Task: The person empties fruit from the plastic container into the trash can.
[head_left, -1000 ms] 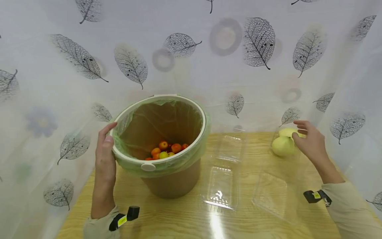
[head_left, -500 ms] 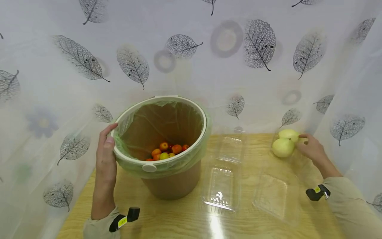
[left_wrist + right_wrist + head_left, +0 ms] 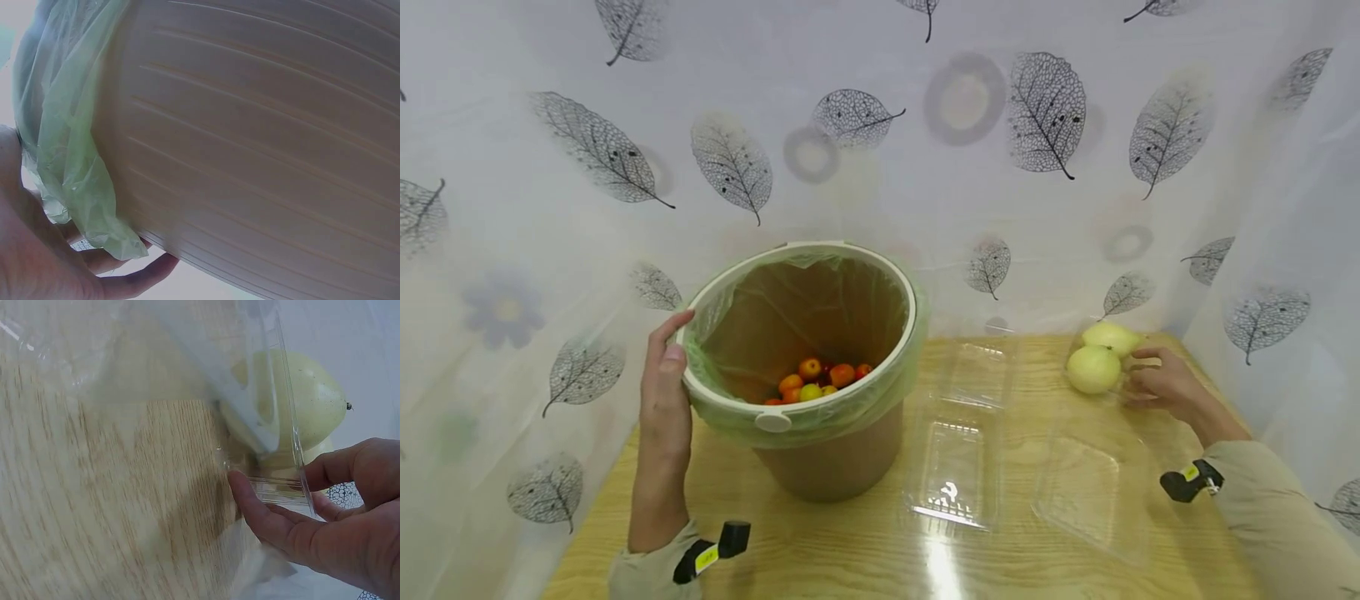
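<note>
My left hand (image 3: 666, 408) rests against the left side of a brown bin (image 3: 835, 458), its fingertips right at the white rim (image 3: 722, 392). In the left wrist view, the fingers (image 3: 140, 278) lie along the bin's outer wall beside the green liner bag (image 3: 81, 162). Several small red, orange and yellow fruits (image 3: 811, 392) lie inside the bin. At the far right, my right hand (image 3: 1165, 385) pinches the wall of a clear plastic container (image 3: 294, 425), thumb and fingers on either side of it. Two pale yellow pears (image 3: 1093, 369) sit in that container.
Between the bin and the pears, an opened clear plastic clamshell (image 3: 958, 467) lies on the wooden table (image 3: 820, 550). Another clear lid or tray (image 3: 1082, 492) lies to its right. A leaf-printed curtain (image 3: 880, 200) hangs behind and on both sides.
My right hand has come down from above the pears to the container's right side and taken hold of its wall. The pears have shifted slightly left. My left hand stays at the bin.
</note>
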The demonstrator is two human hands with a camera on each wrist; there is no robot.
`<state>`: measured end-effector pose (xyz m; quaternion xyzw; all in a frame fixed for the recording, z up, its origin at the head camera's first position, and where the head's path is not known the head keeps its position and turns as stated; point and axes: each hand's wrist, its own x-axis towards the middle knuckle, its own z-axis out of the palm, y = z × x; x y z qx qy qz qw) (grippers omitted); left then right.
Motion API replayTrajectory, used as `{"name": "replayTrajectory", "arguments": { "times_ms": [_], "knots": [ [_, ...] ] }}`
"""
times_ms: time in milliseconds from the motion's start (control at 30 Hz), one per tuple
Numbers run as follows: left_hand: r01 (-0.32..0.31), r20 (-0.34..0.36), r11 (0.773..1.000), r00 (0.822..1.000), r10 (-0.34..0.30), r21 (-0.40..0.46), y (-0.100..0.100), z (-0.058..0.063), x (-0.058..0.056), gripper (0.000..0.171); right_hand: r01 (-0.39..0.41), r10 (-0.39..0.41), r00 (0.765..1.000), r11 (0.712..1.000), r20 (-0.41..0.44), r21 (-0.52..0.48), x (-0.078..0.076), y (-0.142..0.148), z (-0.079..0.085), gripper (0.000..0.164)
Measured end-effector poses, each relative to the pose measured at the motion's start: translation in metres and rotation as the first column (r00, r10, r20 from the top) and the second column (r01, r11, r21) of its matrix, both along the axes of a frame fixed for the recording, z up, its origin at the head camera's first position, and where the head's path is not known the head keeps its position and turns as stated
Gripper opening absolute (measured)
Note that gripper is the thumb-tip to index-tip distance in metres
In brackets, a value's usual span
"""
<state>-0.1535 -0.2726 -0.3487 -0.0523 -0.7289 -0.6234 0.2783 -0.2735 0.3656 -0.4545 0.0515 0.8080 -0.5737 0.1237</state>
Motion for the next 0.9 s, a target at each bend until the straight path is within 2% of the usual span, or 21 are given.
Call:
{"name": "replayTrajectory", "arguments": {
  "times_ms": [200,400,467,567,733,900],
  "knots": [
    [-0.004,0.011,1.0,1.0,0.005,-0.016,-0.002,0.001,0.0,0.047,0.066,-0.061,0.996,0.994,0.062,-0.085,0.0,-0.005,0.004,0.068],
    [0.006,0.007,1.0,1.0,-0.006,-0.006,-0.004,0.001,-0.001,0.047,0.03,-0.029,0.999,1.0,0.039,-0.005,0.002,-0.018,0.003,0.071],
    [0.001,0.014,1.0,1.0,-0.001,-0.011,-0.005,0.001,-0.001,0.047,0.036,-0.034,0.999,0.999,0.042,-0.034,0.003,-0.02,0.003,0.071],
    [-0.005,0.02,1.0,1.0,0.006,-0.016,-0.005,0.001,-0.002,0.047,0.07,-0.063,0.996,0.989,0.055,-0.129,0.004,-0.019,0.005,0.066],
    [-0.002,0.014,1.0,1.0,0.003,-0.026,-0.005,0.001,-0.003,0.047,0.091,-0.046,0.988,0.944,0.145,-0.318,0.004,-0.012,0.007,0.055],
    [0.0,0.015,1.0,1.0,0.0,-0.027,-0.006,0.001,-0.003,0.047,0.113,0.014,0.969,0.864,0.248,-0.491,0.003,-0.007,0.004,0.061]
  ]
}}
